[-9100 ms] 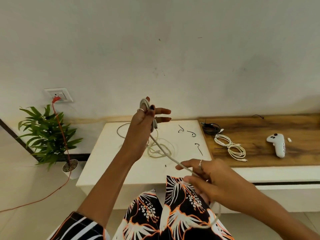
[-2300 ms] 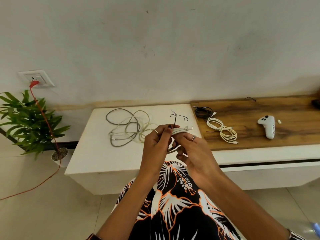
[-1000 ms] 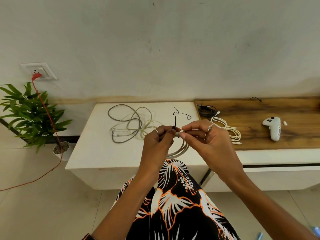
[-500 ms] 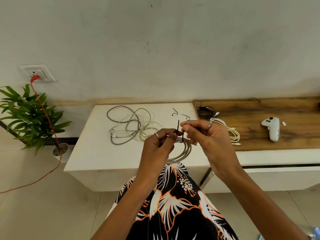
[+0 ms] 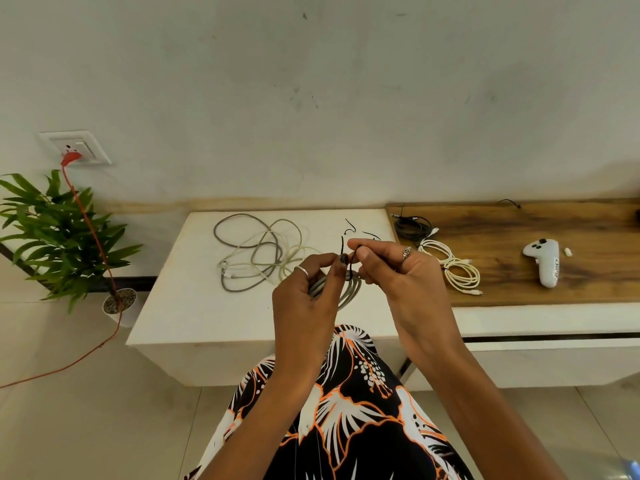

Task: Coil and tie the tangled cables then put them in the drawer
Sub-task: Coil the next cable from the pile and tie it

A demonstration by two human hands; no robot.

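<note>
Head view: the left hand [image 5: 304, 299] grips a coiled grey cable [image 5: 348, 291] above the lap, while the right hand [image 5: 398, 275] pinches a black tie [image 5: 343, 249] at the coil's top between thumb and forefinger. Beyond, tangled cables [image 5: 258, 252] lie on the white table [image 5: 194, 306]; further right, a coiled white cable [image 5: 457, 268] and a black cable [image 5: 412, 226] rest on the wooden counter [image 5: 554, 299].

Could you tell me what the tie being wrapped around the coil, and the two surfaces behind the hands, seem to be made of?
The black tie looks like plastic-coated wire: thin, and its free end stands upright unsupported. The white tabletop appears to be painted or laminated board, or possibly stone: smooth, matte, uniform, square-edged. The brown top looks like wood or wood veneer: streaked grain with a slight sheen.
</note>
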